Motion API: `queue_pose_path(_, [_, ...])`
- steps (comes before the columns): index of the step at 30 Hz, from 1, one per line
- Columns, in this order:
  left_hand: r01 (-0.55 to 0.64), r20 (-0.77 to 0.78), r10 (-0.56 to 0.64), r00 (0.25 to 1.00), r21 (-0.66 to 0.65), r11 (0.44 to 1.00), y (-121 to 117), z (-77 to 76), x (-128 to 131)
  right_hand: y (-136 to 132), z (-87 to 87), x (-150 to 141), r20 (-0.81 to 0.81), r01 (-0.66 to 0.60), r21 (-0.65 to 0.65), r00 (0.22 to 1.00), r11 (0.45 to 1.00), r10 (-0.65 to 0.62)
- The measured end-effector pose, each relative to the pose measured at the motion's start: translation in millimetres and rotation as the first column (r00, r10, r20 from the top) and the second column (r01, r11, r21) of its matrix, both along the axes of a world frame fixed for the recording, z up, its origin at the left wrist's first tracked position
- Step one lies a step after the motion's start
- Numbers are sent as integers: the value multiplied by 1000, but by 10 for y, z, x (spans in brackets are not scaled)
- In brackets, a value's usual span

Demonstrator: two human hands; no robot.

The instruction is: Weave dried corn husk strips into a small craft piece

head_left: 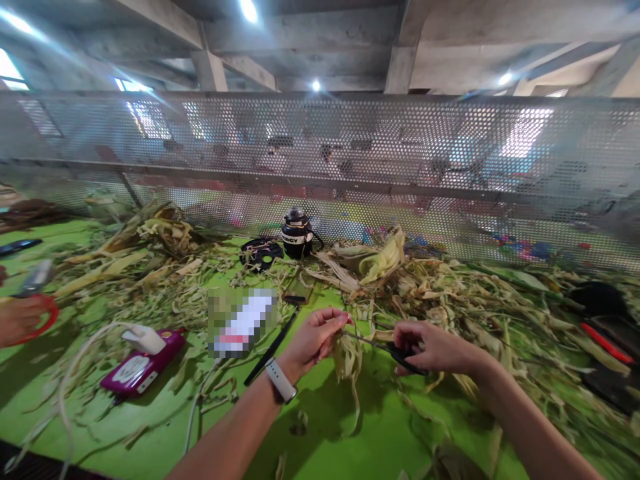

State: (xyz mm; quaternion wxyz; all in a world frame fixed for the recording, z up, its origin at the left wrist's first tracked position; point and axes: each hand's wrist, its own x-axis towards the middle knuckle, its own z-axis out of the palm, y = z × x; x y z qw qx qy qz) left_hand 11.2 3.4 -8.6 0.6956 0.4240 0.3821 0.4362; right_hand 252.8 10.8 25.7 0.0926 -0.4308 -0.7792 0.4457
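My left hand point(320, 339), with a pale watch strap on its wrist, pinches a dried corn husk point(349, 360) just above the green table. The husk's shredded strips dangle below the fingertips. Dark-handled scissors point(400, 357) are gripped in my right hand point(425, 347), their blades reaching left to the husk near my left fingers. A black stick-like tool point(273, 350) lies on the table beside my left forearm.
A phone-like blurred device point(245, 323) with a cable and a purple power strip point(145, 363) lie left. Husk heaps point(440, 293) spread along a perforated metal screen point(350, 147). A black jar point(297, 235) stands behind. At far left, another person's hand point(23, 320) holds red-handled scissors point(47, 317).
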Motion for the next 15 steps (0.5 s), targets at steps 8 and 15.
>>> queue_pose_path(8, [60,10,-60,998,-18,998,35,-64,-1,14,-61,-9,-53,15,-84,998,996,-19])
queue_pose_path(15, [107,18,-107,994,-18,994,40,-110,-6,27,-97,26,-86,17,-138,996,990,-29])
